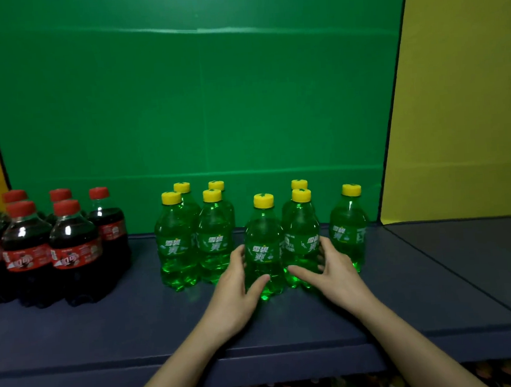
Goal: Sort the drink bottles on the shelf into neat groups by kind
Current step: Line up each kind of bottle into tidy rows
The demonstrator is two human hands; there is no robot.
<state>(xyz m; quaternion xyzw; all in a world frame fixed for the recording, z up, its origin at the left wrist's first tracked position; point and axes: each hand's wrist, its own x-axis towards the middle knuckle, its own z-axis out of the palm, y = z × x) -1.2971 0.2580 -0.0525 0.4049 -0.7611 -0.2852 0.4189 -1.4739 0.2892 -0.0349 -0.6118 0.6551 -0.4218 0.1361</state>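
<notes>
Two green 雪碧 bottles point(264, 253) gripped: left hand point(240, 291), right hand point(336, 275).

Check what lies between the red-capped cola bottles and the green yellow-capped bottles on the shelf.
Nothing: the head view shows only bare dark shelf between the cola bottles and the green bottles.

Scene is reading dim overall w/ light coming from above & front: small white glints are sitting on the shoulders of the cola bottles point(69, 236), while the front green bottle point(264, 247) and the green bottle to its right point(301, 238) are glowing bright at their bases & casting a green sheen on the dark shelf point(106, 324). The left hand point(233, 288) and right hand point(335, 272) are showing evenly lit & fairly sharp. Wide-angle lens is bowing the edges of the yellow side panels point(452, 89), corners are darkening, and the strip below the shelf is going murky & soft.
</notes>
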